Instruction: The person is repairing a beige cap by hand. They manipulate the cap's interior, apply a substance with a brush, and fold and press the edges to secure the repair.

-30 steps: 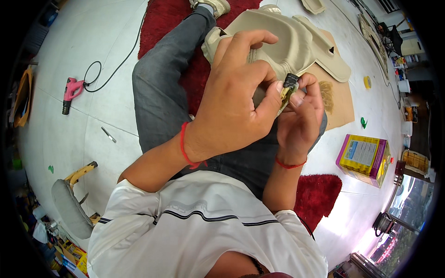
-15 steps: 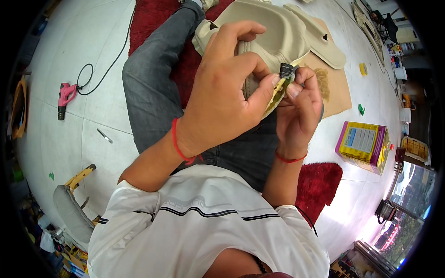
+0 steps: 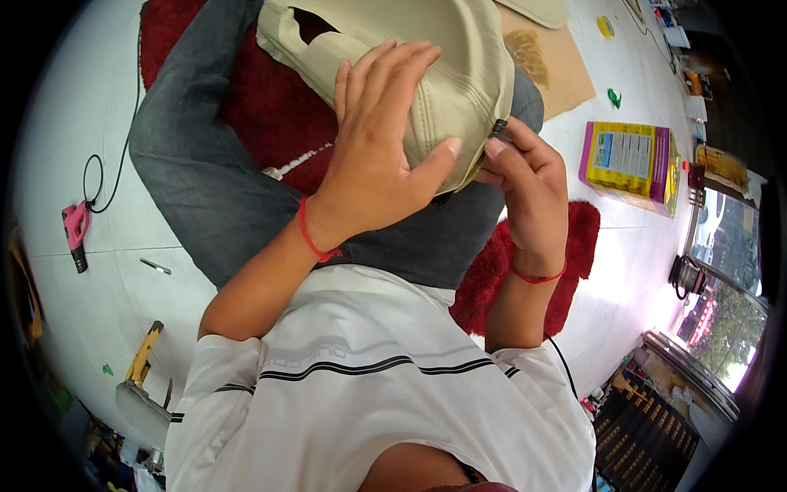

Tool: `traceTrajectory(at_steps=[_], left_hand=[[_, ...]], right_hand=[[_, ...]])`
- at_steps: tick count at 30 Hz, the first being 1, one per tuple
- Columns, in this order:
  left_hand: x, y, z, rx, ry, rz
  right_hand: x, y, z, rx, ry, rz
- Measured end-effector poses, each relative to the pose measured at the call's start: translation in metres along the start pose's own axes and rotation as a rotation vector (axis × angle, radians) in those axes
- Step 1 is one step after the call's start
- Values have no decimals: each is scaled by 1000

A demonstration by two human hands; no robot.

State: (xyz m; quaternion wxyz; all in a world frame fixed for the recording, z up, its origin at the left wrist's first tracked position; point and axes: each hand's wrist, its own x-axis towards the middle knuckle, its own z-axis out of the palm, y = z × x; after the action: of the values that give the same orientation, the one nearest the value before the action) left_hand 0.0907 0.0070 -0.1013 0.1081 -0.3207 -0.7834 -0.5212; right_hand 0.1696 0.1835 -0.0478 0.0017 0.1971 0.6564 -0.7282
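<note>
A beige, leather-like covered trim panel (image 3: 463, 78) with stitched seams and a dark oval opening lies over my lap. My left hand (image 3: 369, 152) rests on its near left side, the fingers stretched out and the thumb lying on the cover near the edge. At the panel's right edge my right hand (image 3: 529, 176) is closed, thumb and fingers pinching the rim beside a small black ribbed piece (image 3: 498, 127). What lies under the right fingers is mostly hidden.
Red rugs (image 3: 578, 246) lie under and beside my legs. At right stand a purple and yellow can (image 3: 627, 164), a yellow tape roll (image 3: 605, 26) and a stained brown board (image 3: 566, 78). A pink heat gun (image 3: 75, 225), its cord and a pen (image 3: 156, 266) lie left.
The panel has tipped, so its underside edge no longer faces me. My left hand has gone from pinching that edge to lying spread on the cover. The right hand still grips the rim.
</note>
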Motion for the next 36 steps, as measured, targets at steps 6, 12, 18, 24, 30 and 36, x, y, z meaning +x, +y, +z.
traceTrajectory(at_steps=[6, 12, 18, 24, 30, 36], left_hand=[[-9, 5, 12, 96, 21, -34], [-10, 12, 16, 179, 34, -80], [0, 11, 28, 259, -92, -271], [-14, 17, 30, 308, -72, -153], [-19, 32, 8, 289, -212, -85], [-20, 27, 9, 201, -137, -21]], right_hand=[[0, 16, -4, -180, -103, -73], [-7, 21, -13, -20, -191, -17], [-12, 37, -8, -93, -122, -5], [-13, 47, -3, 29, -1, 31], [-7, 36, 7, 48, 60, -7], [-6, 29, 6, -11, 106, -37]])
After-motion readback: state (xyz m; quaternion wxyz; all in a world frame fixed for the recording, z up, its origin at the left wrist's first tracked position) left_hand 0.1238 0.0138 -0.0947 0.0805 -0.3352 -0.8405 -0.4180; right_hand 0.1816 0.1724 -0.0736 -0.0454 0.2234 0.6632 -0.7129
